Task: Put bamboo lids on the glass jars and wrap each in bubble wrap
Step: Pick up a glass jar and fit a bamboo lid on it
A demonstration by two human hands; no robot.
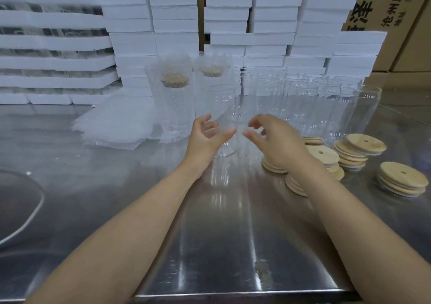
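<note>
A clear glass jar (222,103) without a lid stands on the steel table (210,245) at the centre. My left hand (205,140) is cupped at its left side with fingers apart; I cannot tell whether it touches the glass. My right hand (275,143) hovers just right of the jar, fingers spread and holding nothing. Two lidded jars in bubble wrap (175,108) (210,87) stand behind on the left. Flat bubble wrap sheets (116,126) are piled left of them. Bamboo lids (324,155) lie in stacks under and beside my right wrist.
Several empty glass jars (303,103) stand in rows at the back right. More lid stacks (363,145) (402,181) lie at the right. White foam boxes (268,24) and cardboard cartons (396,12) wall the back. A white cable (35,212) curves at the left.
</note>
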